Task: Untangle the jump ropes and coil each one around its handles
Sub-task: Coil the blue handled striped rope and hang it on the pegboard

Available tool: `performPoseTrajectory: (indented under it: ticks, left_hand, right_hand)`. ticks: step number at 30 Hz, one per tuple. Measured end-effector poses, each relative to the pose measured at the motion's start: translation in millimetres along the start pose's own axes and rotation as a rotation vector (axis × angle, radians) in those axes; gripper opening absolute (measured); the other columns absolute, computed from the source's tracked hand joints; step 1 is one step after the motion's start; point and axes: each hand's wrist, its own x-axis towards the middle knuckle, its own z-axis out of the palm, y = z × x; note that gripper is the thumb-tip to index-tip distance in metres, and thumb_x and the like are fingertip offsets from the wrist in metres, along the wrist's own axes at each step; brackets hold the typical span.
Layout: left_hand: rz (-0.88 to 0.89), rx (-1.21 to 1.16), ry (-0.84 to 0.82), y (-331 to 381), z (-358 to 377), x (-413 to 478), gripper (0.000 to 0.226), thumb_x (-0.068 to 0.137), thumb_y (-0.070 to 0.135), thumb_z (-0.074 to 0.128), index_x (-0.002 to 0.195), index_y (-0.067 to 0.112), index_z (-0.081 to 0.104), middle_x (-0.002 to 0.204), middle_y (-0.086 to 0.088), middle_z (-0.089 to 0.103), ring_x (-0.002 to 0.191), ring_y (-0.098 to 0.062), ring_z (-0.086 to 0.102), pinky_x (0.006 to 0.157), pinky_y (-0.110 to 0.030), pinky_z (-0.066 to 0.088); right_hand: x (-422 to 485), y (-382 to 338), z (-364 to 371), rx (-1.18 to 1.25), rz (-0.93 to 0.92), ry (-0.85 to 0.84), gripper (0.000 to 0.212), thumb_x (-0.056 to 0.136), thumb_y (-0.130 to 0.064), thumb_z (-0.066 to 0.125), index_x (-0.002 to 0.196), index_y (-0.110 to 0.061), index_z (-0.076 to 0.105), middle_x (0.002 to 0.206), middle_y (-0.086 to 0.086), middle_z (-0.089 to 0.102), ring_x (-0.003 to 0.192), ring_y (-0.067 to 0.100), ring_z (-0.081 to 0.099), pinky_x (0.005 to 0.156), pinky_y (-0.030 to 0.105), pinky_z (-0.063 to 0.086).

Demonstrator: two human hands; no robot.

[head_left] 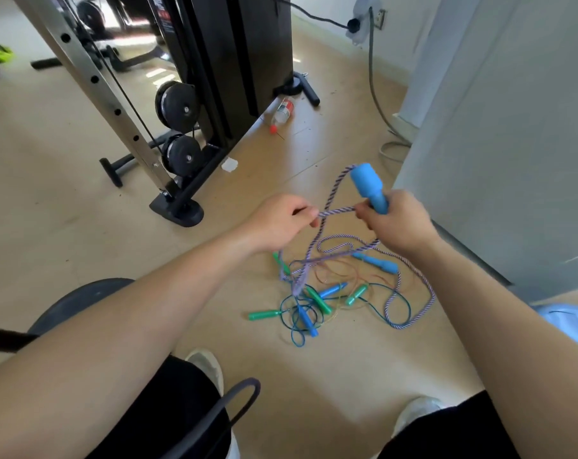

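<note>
Floor between machine base and wall; rope pinched in left hand, blue handle gripped in right hand.

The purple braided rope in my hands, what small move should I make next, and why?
Probably lift the left hand, drawing the braided rope up out of the tangle of thin ropes. The right hand grips its big blue handle, the left pinches the rope just beside it, and the rest trails down into that tangle on the floor, so it likely needs freeing before coiling.
</note>
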Motion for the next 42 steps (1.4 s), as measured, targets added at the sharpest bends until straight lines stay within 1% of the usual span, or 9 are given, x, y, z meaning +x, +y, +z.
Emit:
performPoseTrajectory:
  ticks: [5, 9, 14, 21, 26, 30, 34, 36, 42]
  left_hand:
    - [-0.172, 0.146, -0.065, -46.0, -17.9, -0.8, 0.034, 0.102, 0.032, 0.044, 0.076, 0.026, 0.064, 0.075, -0.007, 0.062, 0.064, -0.027, 0.052, 0.061, -0.039, 0.045]
    - [-0.105, 0.041, -0.038, -32.6, -17.2, -2.1, 0.029, 0.102, 0.025, 0.046, 0.083, 0.017, 0.067, 0.055, 0.016, 0.050, 0.054, -0.011, 0.037, 0.055, -0.027, 0.034]
    - [0.040, -0.038, 0.022, -1.1, -5.1, 1.2, 0.031, 0.102, 0.023, 0.052, 0.072, 0.023, 0.059, 0.060, 0.009, 0.048, 0.057, -0.010, 0.041, 0.057, -0.027, 0.033]
    - [-0.055, 0.061, -0.040, -17.3, -10.7, -1.3, 0.033, 0.105, 0.031, 0.041, 0.086, 0.020, 0.065, 0.072, 0.002, 0.057, 0.062, -0.017, 0.049, 0.062, -0.031, 0.042]
    - [-0.272, 0.215, -0.071, -61.8, -25.8, -7.6, 0.042, 0.103, 0.041, 0.039, 0.077, 0.018, 0.063, 0.080, -0.003, 0.065, 0.072, -0.024, 0.059, 0.069, -0.033, 0.046]
    - [-0.134, 0.007, 0.039, -42.0, -27.3, -8.7, 0.036, 0.103, 0.035, 0.044, 0.081, 0.012, 0.061, 0.073, -0.010, 0.054, 0.062, -0.018, 0.051, 0.065, -0.036, 0.053]
    - [0.032, -0.017, 0.012, -8.2, -13.8, -7.9, 0.030, 0.103, 0.025, 0.050, 0.081, 0.012, 0.064, 0.056, 0.019, 0.057, 0.053, 0.001, 0.045, 0.057, -0.017, 0.039]
    - [0.081, -0.032, 0.027, -2.1, -9.9, -5.6, 0.030, 0.103, 0.025, 0.052, 0.079, 0.014, 0.065, 0.063, 0.009, 0.061, 0.058, -0.001, 0.047, 0.056, -0.019, 0.034]
    - [-0.046, 0.010, -0.018, -22.8, -13.9, -4.2, 0.036, 0.105, 0.031, 0.042, 0.076, 0.021, 0.062, 0.061, 0.005, 0.044, 0.056, -0.014, 0.041, 0.059, -0.030, 0.035]
  right_hand:
    - [10.0, 35.5, -16.7, -0.119, 0.195, 0.126, 0.021, 0.092, -0.031, 0.058, 0.080, -0.014, 0.054, 0.072, 0.008, 0.057, 0.066, 0.030, 0.056, 0.056, 0.031, 0.042]
    - [5.7, 34.1, 0.0, -0.321, 0.183, -0.013, 0.009, 0.091, -0.029, 0.057, 0.088, -0.020, 0.054, 0.077, 0.007, 0.058, 0.074, 0.032, 0.056, 0.063, 0.032, 0.043]
    - [-13.0, -16.2, 25.7, 0.346, 0.030, -0.369, 0.015, 0.096, -0.028, 0.060, 0.100, -0.017, 0.068, 0.083, 0.000, 0.073, 0.049, 0.010, 0.045, 0.047, 0.028, 0.042]
    - [7.8, -0.2, 6.2, 0.247, 0.141, 0.068, 0.024, 0.090, -0.034, 0.063, 0.083, -0.011, 0.067, 0.063, 0.000, 0.053, 0.057, 0.020, 0.048, 0.059, 0.040, 0.050]
    - [15.7, 32.9, -20.3, 0.007, 0.323, 0.330, 0.023, 0.092, -0.037, 0.054, 0.092, -0.014, 0.057, 0.084, 0.009, 0.058, 0.080, 0.035, 0.056, 0.069, 0.036, 0.045]
    - [10.8, 28.4, -10.4, -0.253, 0.254, 0.187, 0.017, 0.091, -0.033, 0.053, 0.091, -0.016, 0.056, 0.085, 0.010, 0.058, 0.079, 0.035, 0.054, 0.068, 0.035, 0.042]
    - [-8.1, -12.8, 19.3, 0.206, 0.082, -0.225, 0.024, 0.094, -0.037, 0.060, 0.095, -0.015, 0.068, 0.068, -0.003, 0.061, 0.054, 0.022, 0.051, 0.054, 0.034, 0.047]
    - [-15.5, -27.3, 24.6, 0.323, 0.016, -0.351, 0.021, 0.097, -0.035, 0.058, 0.089, -0.018, 0.068, 0.061, -0.010, 0.060, 0.051, 0.015, 0.044, 0.050, 0.029, 0.043]
    - [10.0, -6.0, 6.2, 0.195, 0.093, 0.091, 0.027, 0.093, -0.038, 0.061, 0.074, -0.019, 0.063, 0.060, -0.003, 0.052, 0.055, 0.018, 0.049, 0.061, 0.034, 0.043]
